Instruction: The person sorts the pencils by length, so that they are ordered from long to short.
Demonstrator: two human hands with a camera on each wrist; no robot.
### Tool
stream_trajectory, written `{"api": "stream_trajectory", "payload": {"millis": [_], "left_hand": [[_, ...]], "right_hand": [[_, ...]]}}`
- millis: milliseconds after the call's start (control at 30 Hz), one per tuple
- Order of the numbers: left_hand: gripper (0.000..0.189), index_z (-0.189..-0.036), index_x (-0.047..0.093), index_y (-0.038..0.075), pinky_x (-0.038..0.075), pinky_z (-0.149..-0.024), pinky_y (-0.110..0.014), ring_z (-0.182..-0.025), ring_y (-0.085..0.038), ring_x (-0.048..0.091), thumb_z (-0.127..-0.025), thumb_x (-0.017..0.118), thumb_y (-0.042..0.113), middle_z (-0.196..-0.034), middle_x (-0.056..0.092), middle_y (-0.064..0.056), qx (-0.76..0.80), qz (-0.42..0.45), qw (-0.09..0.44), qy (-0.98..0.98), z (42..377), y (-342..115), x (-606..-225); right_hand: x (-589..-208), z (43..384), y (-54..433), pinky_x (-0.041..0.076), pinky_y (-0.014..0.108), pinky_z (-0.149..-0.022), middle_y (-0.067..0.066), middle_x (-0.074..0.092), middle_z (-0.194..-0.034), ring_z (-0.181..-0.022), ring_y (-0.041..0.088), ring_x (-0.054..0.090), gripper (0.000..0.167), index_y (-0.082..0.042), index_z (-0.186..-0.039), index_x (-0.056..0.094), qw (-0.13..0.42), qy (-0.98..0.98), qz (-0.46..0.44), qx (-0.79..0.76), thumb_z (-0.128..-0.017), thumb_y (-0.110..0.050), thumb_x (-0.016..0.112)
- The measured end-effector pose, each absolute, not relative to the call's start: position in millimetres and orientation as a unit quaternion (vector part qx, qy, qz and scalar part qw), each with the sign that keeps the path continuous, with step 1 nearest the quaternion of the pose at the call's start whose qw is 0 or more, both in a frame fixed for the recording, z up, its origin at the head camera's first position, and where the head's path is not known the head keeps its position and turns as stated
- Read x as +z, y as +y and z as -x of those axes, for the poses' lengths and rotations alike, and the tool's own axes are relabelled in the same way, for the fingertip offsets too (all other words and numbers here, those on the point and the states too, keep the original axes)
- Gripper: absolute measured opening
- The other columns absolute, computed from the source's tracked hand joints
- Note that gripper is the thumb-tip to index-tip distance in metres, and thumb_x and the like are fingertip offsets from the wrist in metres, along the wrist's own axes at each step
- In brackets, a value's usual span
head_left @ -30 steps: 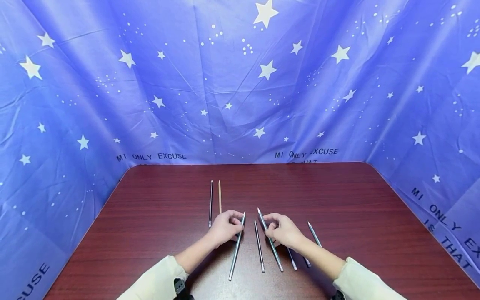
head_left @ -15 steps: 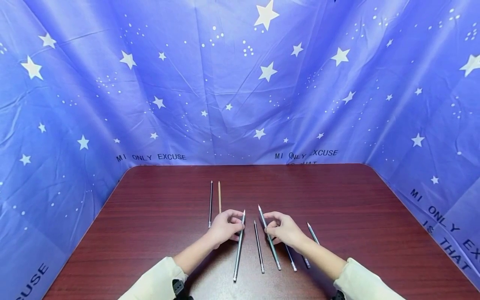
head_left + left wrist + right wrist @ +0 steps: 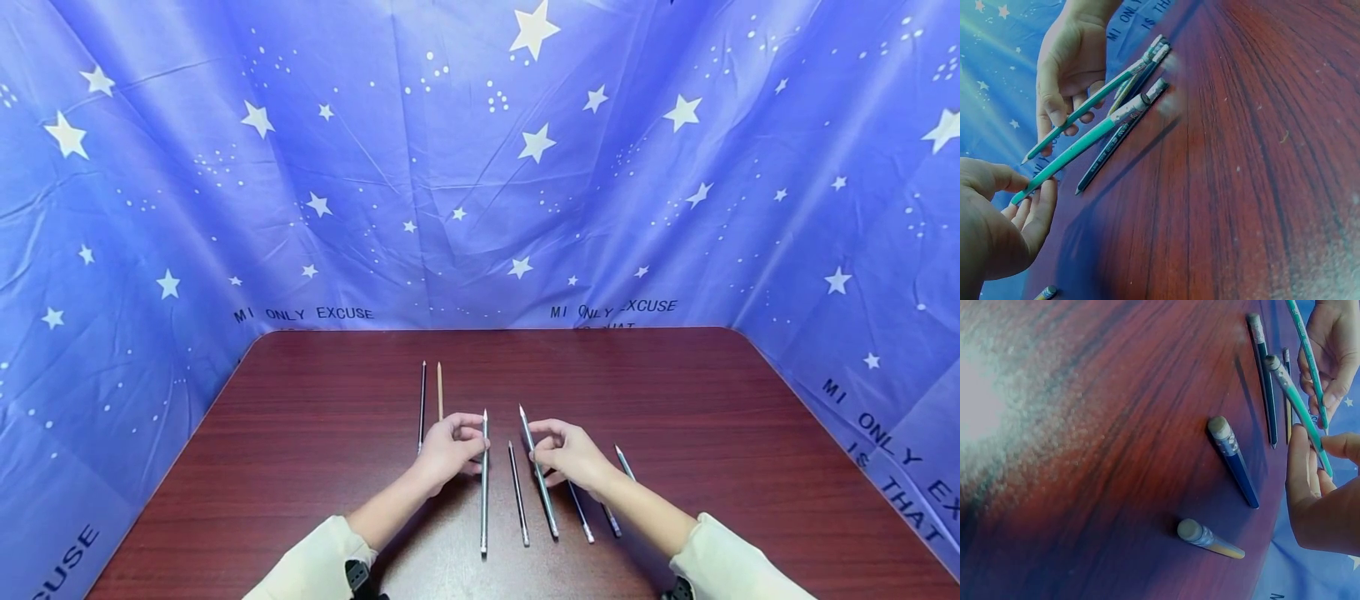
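In the head view my left hand (image 3: 450, 450) pinches a green pencil (image 3: 484, 500) between thumb and fingers, its point toward the far side and its eraser end toward me. Opposite it, my right hand (image 3: 573, 458) pinches another green pencil (image 3: 545, 500), leaning slightly left at the tip. Both held pencils look raised off the table in the left wrist view, where the left one (image 3: 1079, 147) is nearest. Between the hands a dark pencil (image 3: 518, 496) lies on the table. The right wrist view shows the right hand's pencil (image 3: 1297, 403) gripped near its point end.
A black pencil (image 3: 422, 400) and a natural-wood pencil (image 3: 439, 387) lie beyond the left hand. Under the right forearm are more pencils, including a dark one (image 3: 581, 512) and a greenish one (image 3: 625, 462), partly hidden. A starry blue cloth (image 3: 480, 167) surrounds the brown table (image 3: 300, 500).
The left hand's pencil has swung from a slant to nearly straight, its eraser end moving right. The right hand's pencil has shifted slightly away from me, its eraser end moving left.
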State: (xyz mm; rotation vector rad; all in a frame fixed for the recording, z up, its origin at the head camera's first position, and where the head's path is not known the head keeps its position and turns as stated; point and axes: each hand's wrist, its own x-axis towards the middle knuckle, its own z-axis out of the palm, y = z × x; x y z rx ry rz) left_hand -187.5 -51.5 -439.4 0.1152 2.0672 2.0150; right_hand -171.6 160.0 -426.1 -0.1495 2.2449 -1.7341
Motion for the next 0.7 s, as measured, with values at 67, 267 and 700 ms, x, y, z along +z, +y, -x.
{"api": "stream_trajectory", "payload": {"millis": [67, 267, 700], "left_hand": [[0.043, -0.123, 0.049, -0.007, 0.06, -0.059, -0.03, -0.064, -0.009, 0.061, -0.081, 0.06, 0.0, -0.093, 0.063, -0.013, 0.696, -0.038, 0.125, 0.706, 187.3, -51.1, -439.3], [0.045, -0.125, 0.049, -0.005, 0.06, -0.06, -0.03, -0.064, -0.01, 0.062, -0.082, 0.062, 0.0, -0.095, 0.062, -0.012, 0.706, -0.031, 0.12, 0.697, 188.7, -49.8, -439.2], [0.048, -0.126, 0.048, -0.006, 0.06, -0.06, -0.027, -0.064, -0.008, 0.061, -0.081, 0.064, 0.0, -0.094, 0.063, -0.01, 0.719, -0.011, 0.114, 0.686, 188.3, -48.8, -439.7]], "right_hand": [[-425.6, 171.6, 159.6, 0.059, 0.037, -0.057, 0.006, 0.061, -0.081, -0.064, 0.011, 0.055, 0.053, 0.009, -0.131, 0.041, 0.151, 0.778, 0.053, -0.608, -0.082, 0.003, 0.057], [-424.5, 173.4, 159.3, 0.058, 0.029, -0.055, 0.004, 0.061, -0.079, -0.064, 0.01, 0.056, 0.052, 0.009, -0.131, 0.041, 0.157, 0.767, 0.052, -0.619, -0.083, 0.001, 0.06], [-423.4, 174.2, 156.1, 0.057, 0.025, -0.055, 0.002, 0.062, -0.08, -0.064, 0.01, 0.058, 0.052, 0.007, -0.132, 0.04, 0.173, 0.753, 0.037, -0.634, -0.084, 0.0, 0.06]]}}
